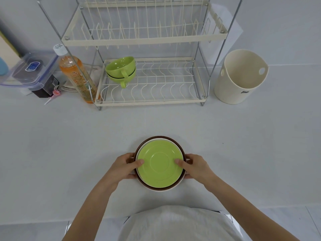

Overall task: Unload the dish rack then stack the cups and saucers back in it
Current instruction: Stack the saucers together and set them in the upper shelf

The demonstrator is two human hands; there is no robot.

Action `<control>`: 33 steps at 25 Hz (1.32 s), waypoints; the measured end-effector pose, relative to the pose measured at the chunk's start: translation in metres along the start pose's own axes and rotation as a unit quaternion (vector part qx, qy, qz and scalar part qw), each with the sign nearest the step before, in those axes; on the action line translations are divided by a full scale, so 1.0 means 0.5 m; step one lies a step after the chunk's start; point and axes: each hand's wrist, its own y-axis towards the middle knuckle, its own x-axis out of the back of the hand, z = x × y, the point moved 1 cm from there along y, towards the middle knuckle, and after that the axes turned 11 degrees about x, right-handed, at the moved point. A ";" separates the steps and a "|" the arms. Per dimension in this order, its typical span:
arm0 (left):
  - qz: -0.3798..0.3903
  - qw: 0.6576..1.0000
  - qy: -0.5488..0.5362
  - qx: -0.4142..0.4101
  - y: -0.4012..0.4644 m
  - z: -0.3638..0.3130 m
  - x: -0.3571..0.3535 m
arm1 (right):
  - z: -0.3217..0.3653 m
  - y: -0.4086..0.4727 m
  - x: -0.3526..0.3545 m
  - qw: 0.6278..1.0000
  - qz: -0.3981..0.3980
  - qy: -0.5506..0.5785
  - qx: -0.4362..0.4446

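Head view: stack of round saucers (159, 164), green on white on brown, gripped at its edges by left hand (124, 166) and right hand (195, 166), thumbs on top, over white counter (69, 145). Two nested green cups (121, 71) on cream wire dish rack's (149, 101) lower tier.

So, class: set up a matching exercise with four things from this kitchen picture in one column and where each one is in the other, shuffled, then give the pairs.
Things
1. cups
2. saucers
3. bottle
4. tub

Places
A. right of the rack
B. held between both hands
C. lower rack shelf, left end
D. against the rack's left side

Pairs: 1-C, 2-B, 3-D, 4-A

The left hand and right hand grip the saucers.
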 end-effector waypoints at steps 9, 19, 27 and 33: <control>0.022 0.994 -0.042 -0.100 -0.050 -0.164 0.009 | 0.184 0.005 0.100 0.990 -0.028 -0.031 0.133; 0.002 0.961 -0.043 -0.274 -0.177 -0.476 0.038 | 0.494 -0.009 0.230 0.948 -0.071 -0.053 0.307; -0.031 0.936 -0.058 -0.347 -0.182 -0.678 0.045 | 0.667 0.071 0.287 0.910 -0.144 -0.079 0.382; -0.004 0.951 -0.096 -0.294 -0.085 -0.775 0.041 | 0.693 0.185 0.288 0.892 -0.212 -0.109 0.385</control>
